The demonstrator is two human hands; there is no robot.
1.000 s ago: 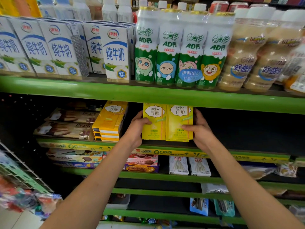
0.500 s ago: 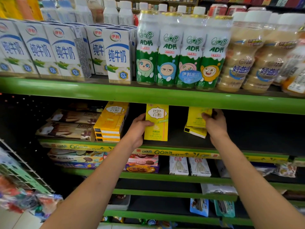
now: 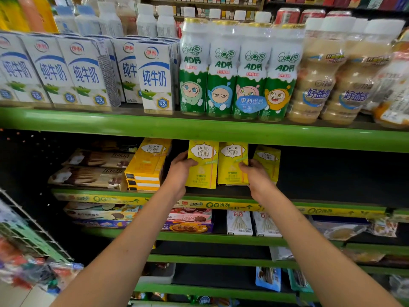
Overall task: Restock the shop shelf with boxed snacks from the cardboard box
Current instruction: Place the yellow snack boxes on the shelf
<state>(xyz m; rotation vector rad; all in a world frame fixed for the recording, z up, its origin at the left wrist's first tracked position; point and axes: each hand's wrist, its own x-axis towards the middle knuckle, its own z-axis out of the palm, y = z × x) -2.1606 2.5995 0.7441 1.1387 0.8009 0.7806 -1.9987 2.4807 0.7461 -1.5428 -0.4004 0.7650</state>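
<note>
Yellow snack boxes now stand three abreast on the middle shelf (image 3: 221,193), where a second ago only two stood together and half a second ago the right hand had lifted one away, tilted. That box is back upright: the middle box (image 3: 232,162) stands touching the left box (image 3: 202,163), and a third box (image 3: 269,161) shows just beyond the right hand, a little farther back.

The left hand (image 3: 179,173) grips the left box by its left edge, thumb across the front and the other fingers curled out of sight behind. The right hand (image 3: 256,178) holds the right edge of the middle box, thumb on its front; whether its hidden fingers wrap that box or press the third one, I cannot tell.

To the left lies a flat stack (image 3: 146,167) of the same yellow boxes, and milk cartons (image 3: 155,78) and green bottles (image 3: 236,72) fill the shelf above.

Judging from this, the row is growing rightward and the hands are squaring it up. Dark shelf remains open to the right, so restocking looks unfinished. The cardboard box is not in view.
</note>
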